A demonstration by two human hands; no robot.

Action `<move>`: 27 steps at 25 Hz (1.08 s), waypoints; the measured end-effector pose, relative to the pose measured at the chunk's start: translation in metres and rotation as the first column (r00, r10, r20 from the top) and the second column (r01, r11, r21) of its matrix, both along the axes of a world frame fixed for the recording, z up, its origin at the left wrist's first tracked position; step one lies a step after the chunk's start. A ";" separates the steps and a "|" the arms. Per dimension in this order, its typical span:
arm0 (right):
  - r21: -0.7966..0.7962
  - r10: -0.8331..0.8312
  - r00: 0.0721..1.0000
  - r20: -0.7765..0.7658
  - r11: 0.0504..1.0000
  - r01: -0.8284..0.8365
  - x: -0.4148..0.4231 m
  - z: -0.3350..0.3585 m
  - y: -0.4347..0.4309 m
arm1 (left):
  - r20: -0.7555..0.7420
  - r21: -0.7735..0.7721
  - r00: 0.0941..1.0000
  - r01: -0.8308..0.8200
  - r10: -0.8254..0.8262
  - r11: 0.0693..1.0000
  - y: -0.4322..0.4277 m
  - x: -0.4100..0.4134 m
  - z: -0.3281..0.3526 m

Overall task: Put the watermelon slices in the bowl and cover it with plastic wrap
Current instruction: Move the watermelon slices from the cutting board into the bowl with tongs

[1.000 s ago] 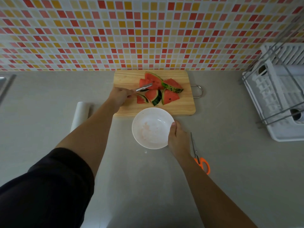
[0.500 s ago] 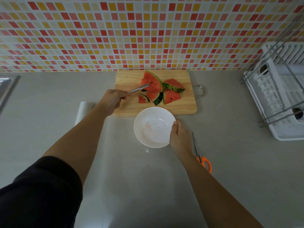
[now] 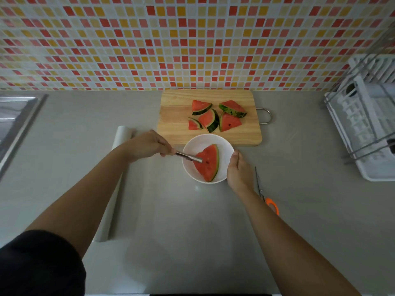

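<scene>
The likeliest slip is at the tongs (image 3: 189,157). Their tips sit on the pointed end of the watermelon slice (image 3: 208,165), a narrow, wet hold, so a quick pull could drag or flip the slice against the wall of the bowl (image 3: 193,146). Whether the tips are clamped on the flesh or only resting on it cannot be told.

The left hand (image 3: 147,146) grips the tongs' handle with its fingers curled tight round it. The right hand (image 3: 239,170) holds the bowl's right side, thumb on the rim and fingers wrapped round the wall. If that hold goes, the light bowl could skid on the worktop. The scissors (image 3: 271,205) lie just beside the right wrist, where a careless sweep could catch them.

Room is the other worry. The one slice lies flat in the white bowl and covers much of its floor. Five more slices (image 3: 229,121) wait on the wooden cutting board (image 3: 177,107) at the worktop's back edge. Piled carelessly, they would likely rise above the rim and spoil the seal.

The bowl stands just in front of the board's front edge. The plastic wrap roll (image 3: 106,221) lies to its left, toward the worktop's front edge.
</scene>
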State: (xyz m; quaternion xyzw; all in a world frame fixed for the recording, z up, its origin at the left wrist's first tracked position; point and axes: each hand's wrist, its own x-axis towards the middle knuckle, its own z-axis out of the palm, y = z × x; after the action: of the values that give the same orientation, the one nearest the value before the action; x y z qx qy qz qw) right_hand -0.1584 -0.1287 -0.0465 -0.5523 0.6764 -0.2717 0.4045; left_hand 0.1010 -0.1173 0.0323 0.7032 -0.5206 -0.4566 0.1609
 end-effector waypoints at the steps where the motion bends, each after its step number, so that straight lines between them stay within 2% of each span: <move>1: -0.004 0.001 1.000 -0.007 1.000 -0.001 0.000 -0.001 -0.001 | 0.093 0.009 0.994 0.061 -0.061 0.998 -0.004 -0.006 0.006; 3: -0.005 0.000 1.000 -0.018 1.000 -0.001 0.000 -0.003 -0.001 | 0.296 0.068 0.933 0.191 -0.203 0.979 -0.010 -0.018 0.022; 6: -0.025 -0.010 1.000 -0.016 1.000 0.009 0.001 -0.005 -0.001 | 0.455 0.100 0.820 0.342 -0.348 0.934 -0.011 -0.026 0.056; 8: -0.050 -0.016 1.000 -0.014 0.999 0.015 0.001 -0.006 -0.001 | 0.524 0.084 0.781 0.349 -0.339 0.933 -0.015 -0.019 0.077; 10: -0.070 -0.018 1.000 -0.020 0.997 0.017 0.001 -0.008 -0.001 | 0.553 0.052 0.789 0.287 -0.267 0.957 -0.027 -0.008 0.085; 11: -0.075 -0.021 0.999 -0.025 0.997 0.020 0.001 -0.008 -0.001 | 0.527 0.014 0.827 0.222 -0.196 0.975 -0.036 -0.008 0.083; 13: -0.068 -0.030 0.999 -0.036 0.997 0.028 0.001 -0.009 -0.001 | 0.274 -0.106 0.960 -0.023 0.051 0.994 -0.053 -0.019 0.063; 14: -0.059 -0.031 0.999 -0.038 0.998 0.029 0.001 -0.010 -0.001 | 0.096 -0.113 0.979 -0.169 0.180 0.979 -0.059 -0.030 0.051; 15: -0.051 -0.029 0.999 -0.043 0.998 0.027 0.001 -0.010 -0.001 | -0.030 -0.091 0.958 -0.287 0.285 0.954 -0.065 -0.040 0.039; 16: -0.045 -0.027 0.998 -0.051 0.999 0.025 0.000 -0.010 -0.002 | -0.091 -0.073 0.933 -0.355 0.348 0.932 -0.071 -0.048 0.027; 22: -0.056 -0.036 0.996 -0.085 0.998 0.032 0.001 -0.007 0.000 | -0.121 -0.074 0.889 -0.452 0.442 0.889 -0.107 -0.075 -0.012; 27: -0.072 -0.014 0.996 -0.082 0.997 0.008 0.002 -0.007 0.000 | -0.159 0.030 0.848 -0.508 0.506 0.861 -0.129 -0.092 -0.025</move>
State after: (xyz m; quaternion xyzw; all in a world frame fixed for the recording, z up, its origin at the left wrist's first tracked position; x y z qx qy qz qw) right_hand -0.1569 -0.1285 -0.0536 -0.5735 0.6854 -0.2750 0.3545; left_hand 0.0087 -0.2467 0.0072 0.7753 -0.3051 -0.4497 0.3218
